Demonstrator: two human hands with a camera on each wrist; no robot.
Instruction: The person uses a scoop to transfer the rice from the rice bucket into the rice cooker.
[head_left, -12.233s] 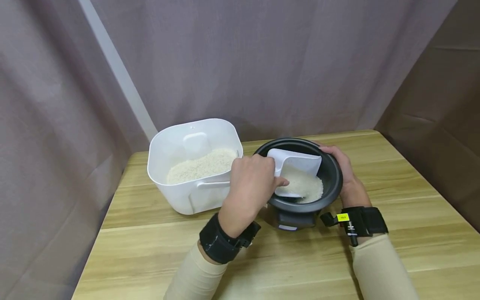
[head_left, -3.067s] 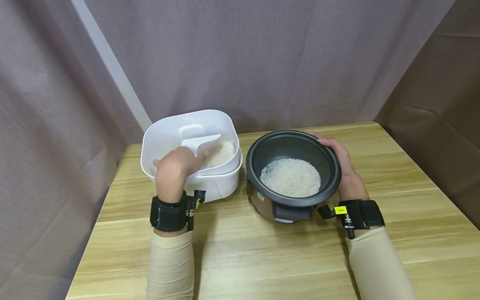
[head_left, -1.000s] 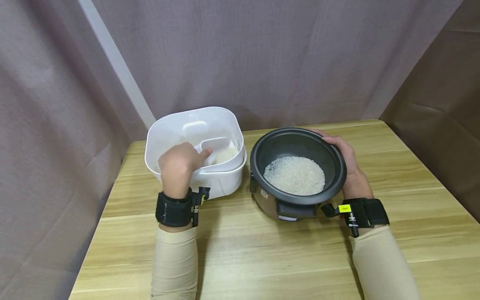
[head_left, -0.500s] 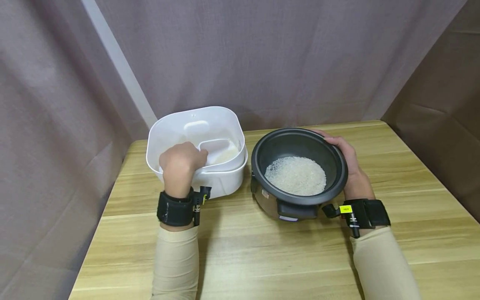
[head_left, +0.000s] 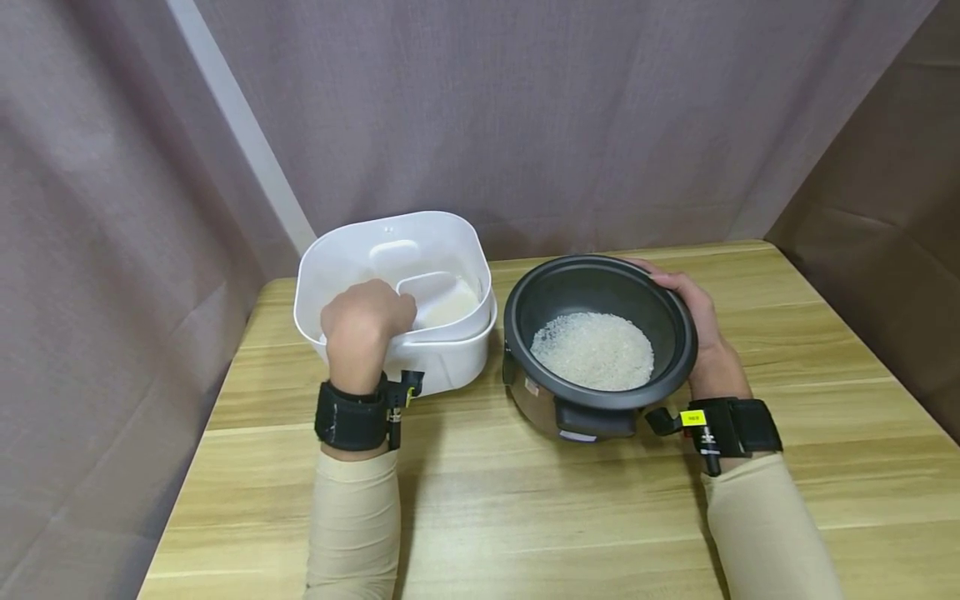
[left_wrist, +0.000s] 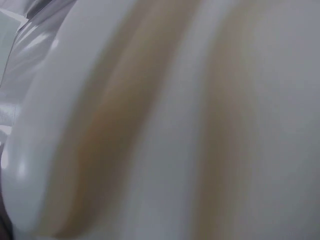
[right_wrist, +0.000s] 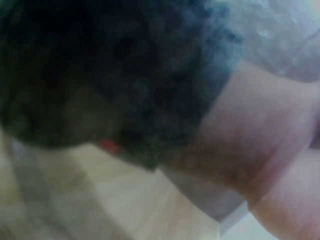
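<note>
scoop [head_left: 438, 298] mouth rightward, left hand [head_left: 365, 320] gripping

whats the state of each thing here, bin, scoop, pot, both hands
white bin: open, no lid, tilted toward the person, rice inside
white scoop: inside the bin, gripped by its handle
black pot: open, upright on the table, layer of rice at the bottom
left hand: curled round the scoop's handle
right hand: holding the pot's right rim

The cooker pot [head_left: 597, 346] is sitting on the table [head_left: 570, 525], with the rice bin [head_left: 395, 292] standing just left of it. Rice [head_left: 592, 351] is lying in the pot. The scoop [head_left: 438, 298] is lying inside the bin, toward the pot.
</note>
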